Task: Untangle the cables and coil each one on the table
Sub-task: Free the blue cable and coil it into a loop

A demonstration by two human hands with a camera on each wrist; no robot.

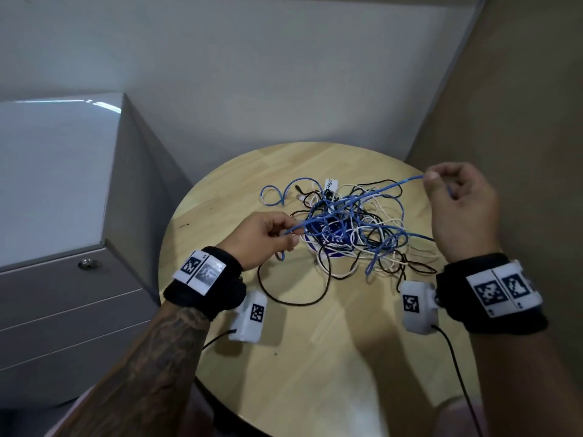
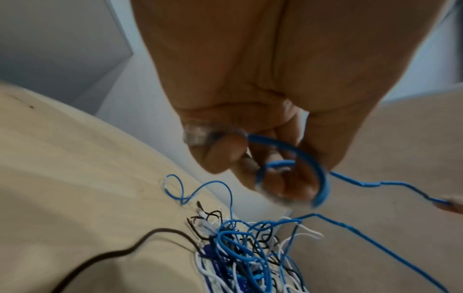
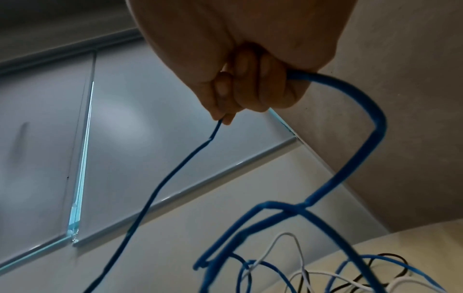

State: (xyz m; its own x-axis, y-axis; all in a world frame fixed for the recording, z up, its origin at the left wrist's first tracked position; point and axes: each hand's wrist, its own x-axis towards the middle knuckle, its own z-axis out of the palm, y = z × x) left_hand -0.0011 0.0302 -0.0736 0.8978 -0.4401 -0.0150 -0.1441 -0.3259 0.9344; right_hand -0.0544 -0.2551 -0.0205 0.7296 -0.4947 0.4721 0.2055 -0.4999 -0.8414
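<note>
The blue cable (image 1: 356, 200) was pinched in the left hand (image 1: 262, 239) and gripped in the raised right hand (image 1: 460, 200), a span being stretched slantwise between them. Beneath that span, nearer the left hand, the tangle (image 1: 347, 234) was left heaped on the round table (image 1: 315, 342).

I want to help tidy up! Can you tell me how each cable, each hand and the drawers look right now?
blue cable: stretched between both hands, the rest snarled in the pile.
white cable: loose, tangled in the pile, not coiled.
black cable: mostly tangled, one loop trailing out over the table.
left hand: pinches the blue cable.
right hand: raised, pinches the blue cable.
drawers: closed.
</note>
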